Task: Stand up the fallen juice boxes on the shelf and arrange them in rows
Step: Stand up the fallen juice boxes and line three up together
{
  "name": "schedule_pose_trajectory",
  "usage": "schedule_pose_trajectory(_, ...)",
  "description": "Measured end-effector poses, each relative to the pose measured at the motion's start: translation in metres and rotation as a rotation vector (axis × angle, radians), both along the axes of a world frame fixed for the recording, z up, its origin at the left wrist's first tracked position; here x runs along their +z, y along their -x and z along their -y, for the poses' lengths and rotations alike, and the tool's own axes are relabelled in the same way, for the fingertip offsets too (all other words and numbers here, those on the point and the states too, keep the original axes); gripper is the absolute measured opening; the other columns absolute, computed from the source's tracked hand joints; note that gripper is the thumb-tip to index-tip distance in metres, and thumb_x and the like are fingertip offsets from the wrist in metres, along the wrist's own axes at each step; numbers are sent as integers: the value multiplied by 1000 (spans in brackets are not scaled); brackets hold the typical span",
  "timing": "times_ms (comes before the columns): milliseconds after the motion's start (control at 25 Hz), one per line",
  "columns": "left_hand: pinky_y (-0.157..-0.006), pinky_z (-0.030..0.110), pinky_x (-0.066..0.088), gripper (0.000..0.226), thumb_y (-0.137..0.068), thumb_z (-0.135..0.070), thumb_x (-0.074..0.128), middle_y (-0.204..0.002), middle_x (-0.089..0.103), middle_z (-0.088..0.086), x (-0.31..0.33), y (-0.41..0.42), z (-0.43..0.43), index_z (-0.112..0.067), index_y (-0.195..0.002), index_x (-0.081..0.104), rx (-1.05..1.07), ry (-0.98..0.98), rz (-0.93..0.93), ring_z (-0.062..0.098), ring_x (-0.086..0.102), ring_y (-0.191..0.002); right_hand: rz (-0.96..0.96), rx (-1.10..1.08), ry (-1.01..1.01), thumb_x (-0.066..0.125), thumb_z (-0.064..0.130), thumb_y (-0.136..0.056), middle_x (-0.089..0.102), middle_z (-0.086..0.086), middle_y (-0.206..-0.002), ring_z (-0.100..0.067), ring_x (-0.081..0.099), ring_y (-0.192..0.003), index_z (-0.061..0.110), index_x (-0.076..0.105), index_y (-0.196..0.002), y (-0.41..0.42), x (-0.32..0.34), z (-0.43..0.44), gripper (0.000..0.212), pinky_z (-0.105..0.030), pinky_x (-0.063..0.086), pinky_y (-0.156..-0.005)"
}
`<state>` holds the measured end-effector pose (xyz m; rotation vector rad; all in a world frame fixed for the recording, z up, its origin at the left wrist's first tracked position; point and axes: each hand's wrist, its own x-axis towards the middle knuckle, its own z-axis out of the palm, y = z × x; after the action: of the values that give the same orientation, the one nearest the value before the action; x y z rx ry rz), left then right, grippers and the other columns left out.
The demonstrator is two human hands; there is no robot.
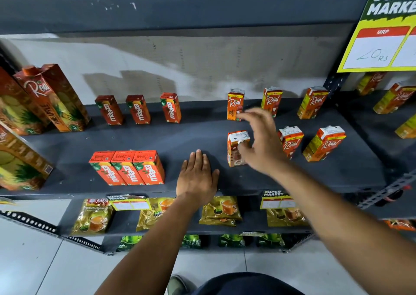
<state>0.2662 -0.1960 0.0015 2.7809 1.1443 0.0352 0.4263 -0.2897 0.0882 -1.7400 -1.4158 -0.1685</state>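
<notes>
On the grey shelf (184, 137) small orange Real juice boxes stand upright in two rows at the right. My right hand (261, 141) hovers open over them, its fingers spread beside the front-left Real box (235, 150) and just in front of the back-left Real box (235, 104); it is blurred and grips nothing. My left hand (198, 176) lies flat, palm down, on the shelf's front part. Three red Maaza boxes (128, 167) stand packed together at the front left. Three more Maaza boxes (139, 109) stand apart along the back.
Tall Real pineapple cartons (54, 96) fill the shelf's left end. A yellow Super Market price sign (382, 29) hangs at the upper right. More juice boxes (396, 98) stand on the neighbouring shelf at right. Tea packets (220, 210) lie on the shelf below.
</notes>
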Motion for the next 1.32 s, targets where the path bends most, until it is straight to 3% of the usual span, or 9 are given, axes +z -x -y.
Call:
schedule_pose_trajectory(120, -118, 38, 1, 68, -98, -50, 13, -162, 2, 12, 0, 1, 2, -7, -151, 9, 1, 3, -7, 24, -2, -148, 524, 317, 580, 60, -14, -74, 30, 7, -154, -18, 21, -139, 38, 50, -131, -23, 49, -13, 78, -34, 33, -101)
schedule_pose_trajectory(240, -118, 38, 1, 68, -98, -49, 14, -161, 3, 12, 2, 2, 4, -6, -151, 10, -1, 8, 9, 25, -1, -148, 1008, 450, 868, 64, -1, -83, 34, 3, -156, -27, 34, -137, 35, 46, -138, -28, 69, -20, 68, -43, 42, -98)
schedule_pose_trajectory(440, -117, 37, -2, 67, -99, -49, 13, -162, 2, 11, 2, 1, 4, -6, -151, 9, 8, 9, 2, 24, -2, -148, 903, 299, 985, 57, 44, -93, 58, -4, -126, -28, 57, -108, 27, 45, -138, -27, 76, -31, 50, -42, 50, -81)
schedule_pose_trajectory(600, -116, 36, -3, 68, -99, -49, 12, -162, 1, 11, 2, 2, 3, -6, -151, 8, 10, 12, -1, 24, -3, -148, 799, 38, 1047, 37, 62, -94, 51, 1, -72, -16, 51, -63, 15, 59, -94, -20, 64, -34, 53, -30, 39, -52)
schedule_pose_trajectory(840, -115, 35, -5, 68, -98, -50, 12, -161, 1, 11, -2, 2, 2, -6, -151, 8, 2, 15, 13, 24, -3, -148, 717, -121, 950, 35, 71, -89, 53, 1, -66, -16, 49, -58, 18, 51, -69, -15, 56, -25, 59, -30, 36, -53)
schedule_pose_trajectory(1000, -115, 35, -4, 69, -98, -50, 11, -162, 2, 10, -2, 3, 1, -7, -151, 9, 11, 6, 14, 23, -2, -148, 689, -213, 850, 25, 88, -76, 58, 0, -70, -18, 54, -63, 17, 61, -86, -12, 58, -14, 81, -29, 31, -50)
schedule_pose_trajectory(1120, -115, 35, -4, 68, -98, -51, 12, -162, 2, 9, -2, 3, 1, -8, -151, 10, 12, 14, 13, 22, -2, -148, 335, -312, 551, 19, 91, -74, 61, 2, -84, -20, 58, -76, 27, 58, -111, -46, 72, 14, 83, -30, 40, -57)
schedule_pose_trajectory(1200, -116, 36, -2, 67, -99, -50, 14, -162, 4, 9, 1, 2, -1, -9, -151, 12, 22, 44, 56, 22, -1, -148, 69, -415, 137, 37, 78, -83, 67, -3, -95, -22, 61, -83, 26, 60, -112, -83, 68, 55, 64, -34, 50, -68)
schedule_pose_trajectory(1320, -117, 38, 4, 64, -98, -55, 21, -160, 19, 7, 15, -9, 8, -15, -149, 27, 171, 380, 423, 22, 10, -147, -407, -527, -304, 53, 55, -90, 65, -5, -103, -10, 57, -90, 16, 62, -111, -131, 31, 109, 45, -25, 47, -84)
